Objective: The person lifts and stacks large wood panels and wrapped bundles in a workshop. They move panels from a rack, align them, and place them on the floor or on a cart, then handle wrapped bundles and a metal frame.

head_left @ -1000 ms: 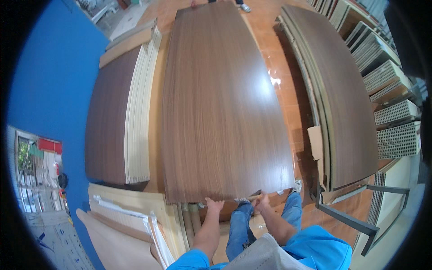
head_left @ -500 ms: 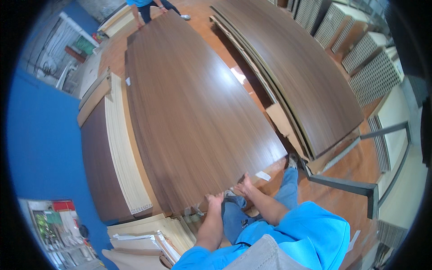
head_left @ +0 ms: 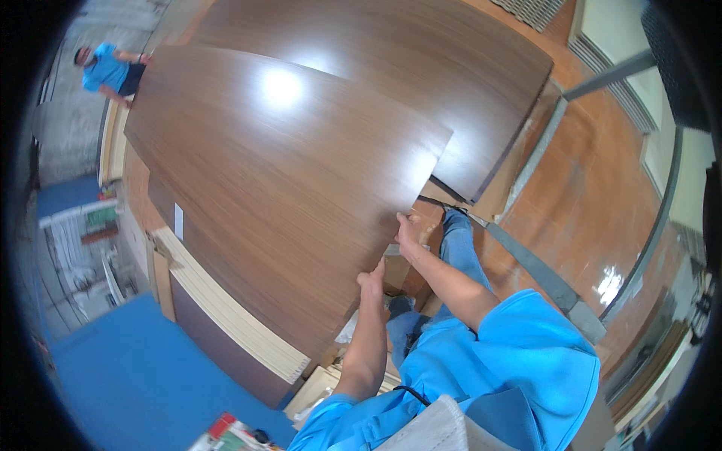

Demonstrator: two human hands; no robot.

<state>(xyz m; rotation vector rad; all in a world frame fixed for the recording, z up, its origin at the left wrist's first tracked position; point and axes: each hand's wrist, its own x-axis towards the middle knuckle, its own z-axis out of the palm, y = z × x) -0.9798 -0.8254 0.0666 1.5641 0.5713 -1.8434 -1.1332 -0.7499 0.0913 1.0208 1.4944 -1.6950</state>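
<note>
A large brown wood-grain panel (head_left: pixel 278 180) stretches away from me. My left hand (head_left: pixel 371 279) grips its near short edge, thumb on top and fingers underneath, mostly hidden. Further right along that edge, my right hand (head_left: pixel 407 231) holds on in the same way, close to the panel's right corner. At the far end a co-worker (head_left: pixel 107 71) in a blue shirt has both hands at the panel's edge. The panel's right side overlaps a second brown panel (head_left: pixel 496 98) in my view; whether they touch I cannot tell.
A grey metal frame (head_left: pixel 538 267) stands on the orange tiled floor (head_left: pixel 579 180) to my right. Left of the panel are a stack of cream-edged boards (head_left: pixel 226 301) and a blue wall (head_left: pixel 143 368). More pale panels (head_left: pixel 620 52) stand at the upper right.
The held panel has moved right, over part of the second panel, uncovering more at its left. The co-worker appears further left and more upright. My view has turned; both hands kept their grip.
</note>
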